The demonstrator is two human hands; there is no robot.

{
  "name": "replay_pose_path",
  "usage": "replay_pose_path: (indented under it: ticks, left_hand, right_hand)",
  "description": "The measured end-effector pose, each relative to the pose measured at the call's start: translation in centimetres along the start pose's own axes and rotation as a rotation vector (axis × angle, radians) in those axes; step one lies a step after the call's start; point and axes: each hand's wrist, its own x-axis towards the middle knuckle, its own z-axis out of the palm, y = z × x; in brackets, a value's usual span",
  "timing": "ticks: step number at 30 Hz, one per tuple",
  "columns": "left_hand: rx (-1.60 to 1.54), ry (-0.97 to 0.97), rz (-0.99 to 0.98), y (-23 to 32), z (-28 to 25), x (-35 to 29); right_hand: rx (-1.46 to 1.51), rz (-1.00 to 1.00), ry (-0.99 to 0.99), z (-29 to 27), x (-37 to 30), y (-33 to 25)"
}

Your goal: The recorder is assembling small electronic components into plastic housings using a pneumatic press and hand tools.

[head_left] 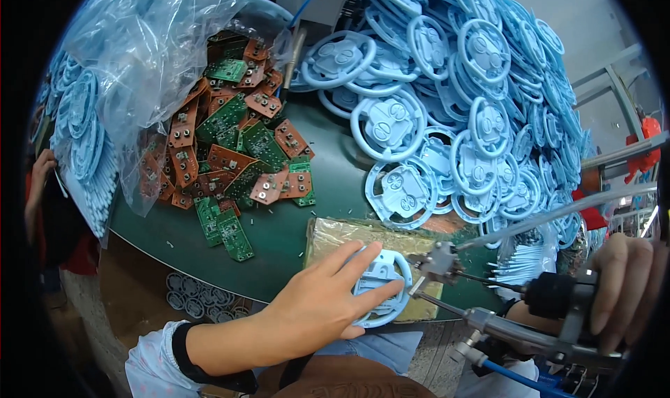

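Observation:
My left hand [317, 290] reaches over a light blue toy steering wheel [380, 272], holding it down with fingers spread across its face. The wheel lies on a tape-covered pad [338, 232] at the table's near edge. At the right, my right hand [618, 286] is closed around a metal-and-black screwdriver tool [548, 297], which looks air-driven. Its metal head [441, 260] and thin rods reach left to the wheel's right rim. Whether the tip touches a screw is too small to tell. A clear tube [551, 222] joins the head, and a blue hose [513, 379] hangs below.
Many blue wheels [394, 126] are heaped at the back right. Green and brown circuit boards [227, 160] spill from a clear plastic bag [150, 56] on the green table [307, 119]. More blue parts stack at far left, beside another person's hand [40, 174]. Grey wheels [192, 297] lie below.

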Motion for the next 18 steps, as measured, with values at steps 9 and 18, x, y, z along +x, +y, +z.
replay_pose_path:
  ticks: [9,18]
  left_hand:
    - [-0.090,0.005,-0.034,-0.5,0.2,-0.1]
    - [-0.398,-0.052,-0.118,-3.3,-0.7,-0.5]
  right_hand:
    - [-0.017,-0.025,0.168,9.8,10.3,5.3]
    - [0.123,-0.077,0.260,10.3,10.4,7.4]
